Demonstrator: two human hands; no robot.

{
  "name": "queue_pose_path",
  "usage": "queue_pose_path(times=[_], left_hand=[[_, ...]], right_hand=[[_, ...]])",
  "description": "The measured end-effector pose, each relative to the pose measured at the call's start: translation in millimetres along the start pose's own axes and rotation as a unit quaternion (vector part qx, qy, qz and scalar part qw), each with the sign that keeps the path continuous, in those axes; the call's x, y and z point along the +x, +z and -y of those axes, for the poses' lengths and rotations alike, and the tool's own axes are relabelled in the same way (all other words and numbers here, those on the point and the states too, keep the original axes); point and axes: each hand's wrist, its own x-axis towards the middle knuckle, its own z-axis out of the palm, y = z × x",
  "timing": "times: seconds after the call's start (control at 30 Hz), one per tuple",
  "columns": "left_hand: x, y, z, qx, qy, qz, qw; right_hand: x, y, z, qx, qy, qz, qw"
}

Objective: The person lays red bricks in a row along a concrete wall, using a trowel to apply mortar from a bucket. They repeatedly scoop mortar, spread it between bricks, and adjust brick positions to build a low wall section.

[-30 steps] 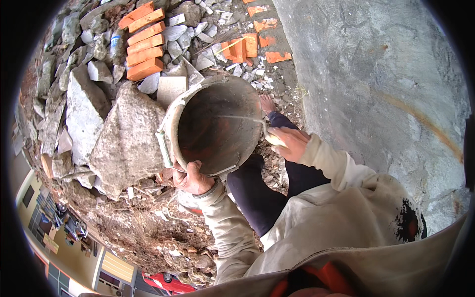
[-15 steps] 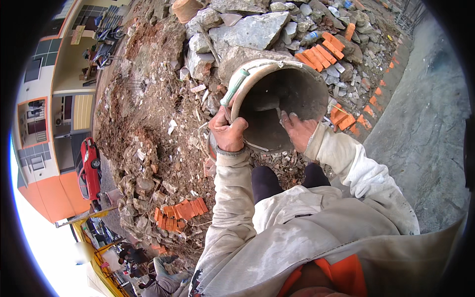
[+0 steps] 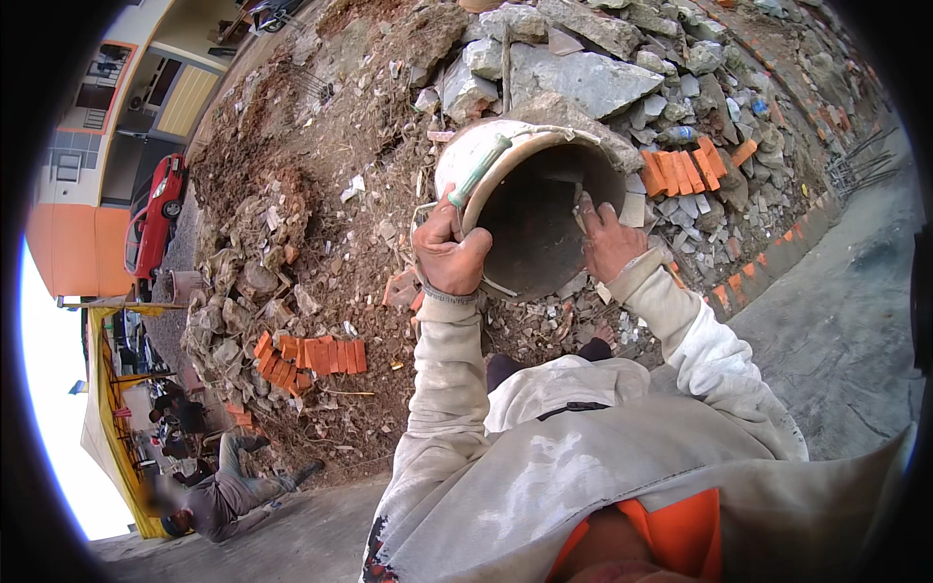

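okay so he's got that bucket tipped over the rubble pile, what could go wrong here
The left hand grips only the rim of the bucket, so it might slip or twist free. The right hand reaches inside the bucket, where fingers could scrape against the wall. The rubble pile of broken concrete and orange bricks lies directly below, likely poor footing and a hard landing if the bucket drops.

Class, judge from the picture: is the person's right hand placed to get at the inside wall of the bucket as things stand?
Probably yes. The right hand is already past the rim, inside the bucket, whose mouth is tipped toward the person. The left hand grips the opposite rim, leaving the opening free.
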Motion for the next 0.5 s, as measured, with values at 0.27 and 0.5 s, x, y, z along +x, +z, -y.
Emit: queue_pose_path(times=[0.27, 0.5], left_hand=[[-17, -21, -33, 0.055, 0.067, 0.022, 0.996], [-14, -49, -65, -0.033, 0.065, 0.085, 0.994]], right_hand=[[5, -24, 37, 0.102, 0.032, -0.019, 0.994], [-3, 8, 19, 0.304, 0.009, 0.053, 0.951]])
